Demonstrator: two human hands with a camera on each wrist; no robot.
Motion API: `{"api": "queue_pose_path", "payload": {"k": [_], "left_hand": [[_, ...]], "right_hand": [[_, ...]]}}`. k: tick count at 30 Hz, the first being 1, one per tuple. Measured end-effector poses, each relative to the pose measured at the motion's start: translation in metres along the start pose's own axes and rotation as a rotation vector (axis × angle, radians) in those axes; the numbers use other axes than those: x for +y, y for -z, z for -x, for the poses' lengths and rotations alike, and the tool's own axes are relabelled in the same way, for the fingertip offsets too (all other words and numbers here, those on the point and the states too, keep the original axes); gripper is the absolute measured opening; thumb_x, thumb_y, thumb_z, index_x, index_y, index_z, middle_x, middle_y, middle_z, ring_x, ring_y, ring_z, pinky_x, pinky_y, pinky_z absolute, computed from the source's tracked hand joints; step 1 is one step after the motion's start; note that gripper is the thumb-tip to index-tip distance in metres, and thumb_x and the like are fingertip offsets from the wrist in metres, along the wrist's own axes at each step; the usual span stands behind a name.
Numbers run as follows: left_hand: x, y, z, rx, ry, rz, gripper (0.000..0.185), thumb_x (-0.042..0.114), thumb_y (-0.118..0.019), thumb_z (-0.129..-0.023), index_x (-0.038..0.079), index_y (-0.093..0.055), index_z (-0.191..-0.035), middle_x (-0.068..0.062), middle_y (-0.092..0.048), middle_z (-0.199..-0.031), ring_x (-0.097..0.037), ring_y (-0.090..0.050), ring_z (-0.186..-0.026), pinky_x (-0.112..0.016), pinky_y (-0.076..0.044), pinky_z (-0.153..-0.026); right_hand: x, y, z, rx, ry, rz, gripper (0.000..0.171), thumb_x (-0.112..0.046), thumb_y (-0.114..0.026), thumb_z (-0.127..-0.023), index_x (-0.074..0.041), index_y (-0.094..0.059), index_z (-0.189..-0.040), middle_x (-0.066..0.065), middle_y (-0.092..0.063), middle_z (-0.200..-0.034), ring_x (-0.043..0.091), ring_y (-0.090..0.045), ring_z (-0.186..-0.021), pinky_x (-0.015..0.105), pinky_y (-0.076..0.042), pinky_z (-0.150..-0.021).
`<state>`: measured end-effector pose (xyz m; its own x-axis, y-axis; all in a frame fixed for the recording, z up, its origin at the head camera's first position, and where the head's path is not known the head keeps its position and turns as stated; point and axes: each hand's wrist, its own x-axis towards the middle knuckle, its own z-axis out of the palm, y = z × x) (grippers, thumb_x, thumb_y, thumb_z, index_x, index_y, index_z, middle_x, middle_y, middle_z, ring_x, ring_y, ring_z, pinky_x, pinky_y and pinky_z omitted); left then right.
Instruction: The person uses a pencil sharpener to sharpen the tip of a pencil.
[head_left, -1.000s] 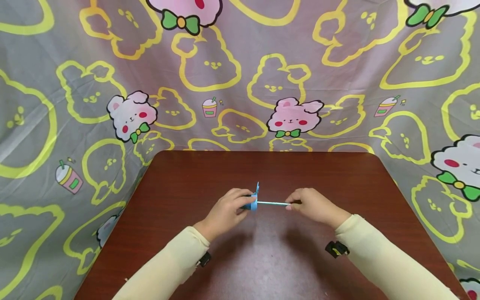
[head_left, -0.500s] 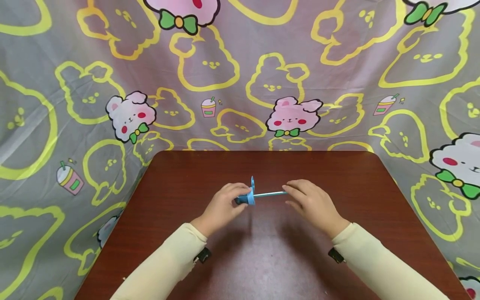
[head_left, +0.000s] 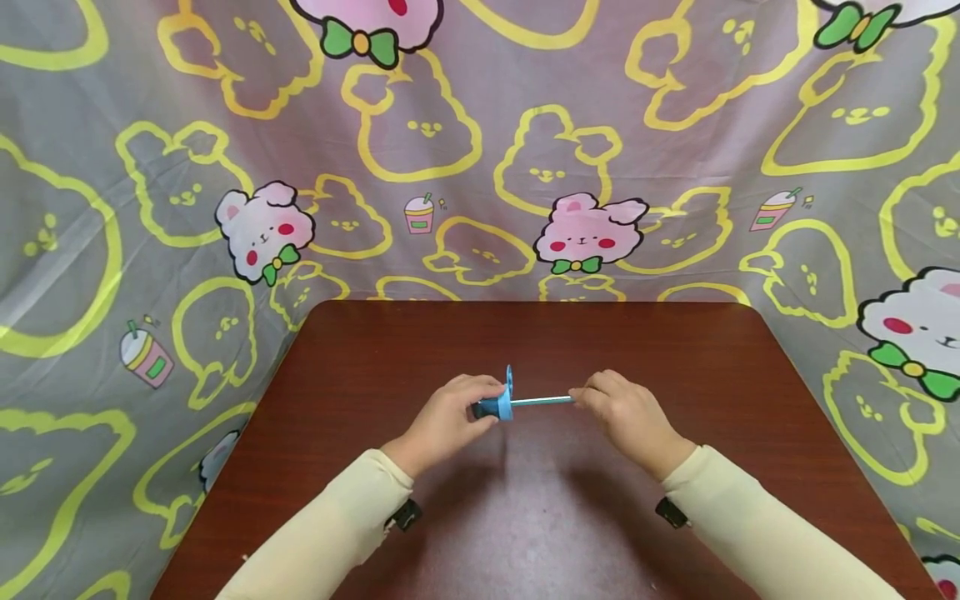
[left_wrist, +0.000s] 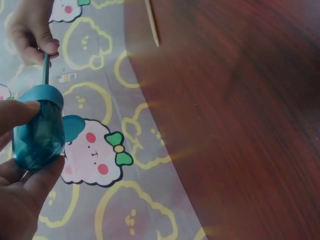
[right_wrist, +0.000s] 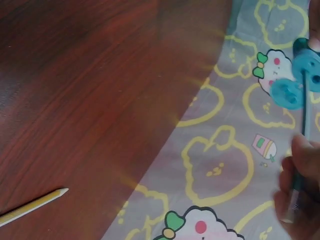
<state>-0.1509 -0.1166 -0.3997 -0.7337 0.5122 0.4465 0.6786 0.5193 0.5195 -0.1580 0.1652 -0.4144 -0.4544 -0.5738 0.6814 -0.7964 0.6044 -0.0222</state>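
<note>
My left hand [head_left: 450,415] grips a translucent teal pencil sharpener [left_wrist: 40,135] by its body, thumb on one side and fingers on the other. Its small round flip lid [right_wrist: 286,94] hangs open beside the top. A slim green-blue pencil [head_left: 542,401] has its tip in the sharpener's hole and runs nearly level to the right in the head view. Thumb and fingers of my right hand [head_left: 626,417] pinch the pencil near its far end, which sticks out past the fingers in the right wrist view. Both hands are held over the brown table [head_left: 525,342].
A second, yellowish pencil [right_wrist: 35,206] lies on the table, its sharpened tip [left_wrist: 157,42] also visible in the left wrist view. A grey cloth [head_left: 480,150] with yellow outlines and rabbit faces hangs behind and along the table's sides.
Half a second ago my right fingers were loosened and more spread at the pencil; now they pinch it again. The sharpener and pencil dipped slightly after a small rise.
</note>
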Motion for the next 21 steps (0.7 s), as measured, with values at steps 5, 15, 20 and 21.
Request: {"api": "queue_pose_path", "payload": {"k": [5, 15, 20, 21], "left_hand": [[0.001, -0.001, 0.004, -0.022, -0.110, -0.105, 0.038, 0.001, -0.079, -0.076, 0.002, -0.070, -0.114, -0.008, -0.068, -0.113, -0.022, -0.060, -0.103, -0.019, -0.052, -0.070], [0.001, -0.005, 0.004, 0.061, -0.341, -0.225, 0.035, -0.005, -0.078, -0.073, 0.008, -0.074, -0.105, -0.008, -0.068, -0.112, -0.023, -0.060, -0.103, -0.027, -0.053, -0.084], [-0.003, -0.005, 0.002, 0.070, -0.298, -0.227, 0.040, -0.005, -0.079, -0.072, 0.008, -0.072, -0.109, -0.009, -0.066, -0.113, -0.022, -0.059, -0.105, -0.028, -0.052, -0.086], [-0.004, -0.005, 0.002, 0.073, -0.290, -0.228, 0.040, -0.004, -0.079, -0.072, 0.008, -0.071, -0.109, -0.009, -0.066, -0.112, -0.023, -0.060, -0.105, -0.029, -0.052, -0.087]], "right_hand": [[-0.001, 0.005, -0.004, -0.199, -0.118, -0.122, 0.019, 0.003, -0.080, -0.072, -0.006, -0.075, -0.087, -0.002, -0.065, -0.077, 0.013, -0.062, -0.072, 0.027, -0.053, -0.061], [0.010, 0.021, -0.017, -0.664, -0.594, -0.649, 0.008, -0.009, -0.069, -0.087, -0.008, -0.077, -0.089, -0.001, -0.068, -0.080, 0.008, -0.057, -0.068, 0.026, -0.048, -0.059], [0.007, 0.020, -0.022, -0.622, -0.551, -0.480, 0.011, -0.010, -0.069, -0.088, -0.007, -0.076, -0.095, 0.000, -0.072, -0.091, 0.013, -0.065, -0.082, 0.030, -0.053, -0.069], [0.006, 0.020, -0.022, -0.610, -0.532, -0.432, 0.012, -0.010, -0.069, -0.088, -0.007, -0.076, -0.097, 0.000, -0.072, -0.091, 0.014, -0.065, -0.084, 0.032, -0.053, -0.070]]}}
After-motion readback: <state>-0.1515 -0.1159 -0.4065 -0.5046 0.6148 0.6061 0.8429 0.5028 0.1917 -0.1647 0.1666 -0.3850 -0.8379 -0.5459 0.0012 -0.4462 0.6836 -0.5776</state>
